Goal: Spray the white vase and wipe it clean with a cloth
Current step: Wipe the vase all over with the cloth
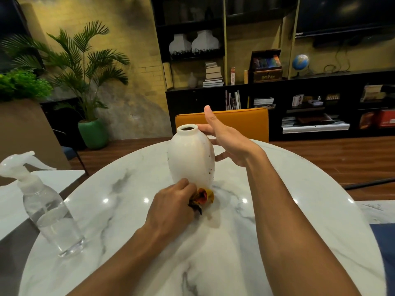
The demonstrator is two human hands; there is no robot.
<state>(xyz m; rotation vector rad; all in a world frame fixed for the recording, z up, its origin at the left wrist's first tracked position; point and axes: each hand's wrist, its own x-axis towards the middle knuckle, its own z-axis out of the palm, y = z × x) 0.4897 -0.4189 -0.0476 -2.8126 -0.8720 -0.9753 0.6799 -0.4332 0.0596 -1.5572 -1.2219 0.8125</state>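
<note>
The white vase (190, 155) stands upright near the middle of the round marble table (288, 189), with small dark specks on its lower right side. My left hand (171, 205) is closed on a crumpled orange, yellow and black cloth (202, 197), pressed against the vase's base. My right hand (224, 136) reaches behind the vase's right side, fingers spread and thumb up; the fingers touch the back of the vase near its neck. A clear spray bottle (48, 207) with a white trigger head stands at the table's left edge, apart from both hands.
An orange chair back (241, 121) sits just beyond the table's far edge. A second white tabletop (53, 178) lies to the left behind the bottle. Dark shelves with books and vases fill the back wall. A potted palm (92, 82) stands far left.
</note>
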